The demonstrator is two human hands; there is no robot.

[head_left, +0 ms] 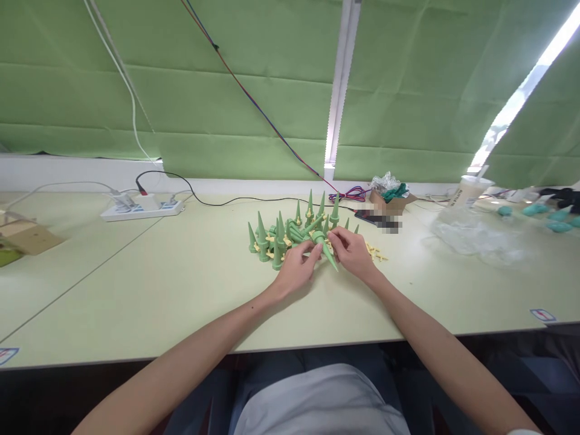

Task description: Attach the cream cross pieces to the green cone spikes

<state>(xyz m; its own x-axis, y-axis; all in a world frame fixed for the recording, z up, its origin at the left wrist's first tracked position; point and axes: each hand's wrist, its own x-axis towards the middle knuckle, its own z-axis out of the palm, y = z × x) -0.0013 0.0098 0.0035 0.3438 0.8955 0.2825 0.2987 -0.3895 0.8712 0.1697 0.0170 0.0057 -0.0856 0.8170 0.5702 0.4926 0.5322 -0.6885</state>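
"Where, the pointed green plastic cone (328, 252)?"
"Pinched in the left hand (296, 266), tip toward the near right, above the pale yellow-green tabletop (194, 272)."
"And the right hand (352, 254)?"
"Curled beside the wide end, exact grip impossible to tell. Left and far, upright green plastic cones (262, 240)."

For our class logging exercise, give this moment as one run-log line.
left hand: holding green cone, tip toward person | right hand: at its wide end | nearby: standing green cones, yellow pieces | surface: table
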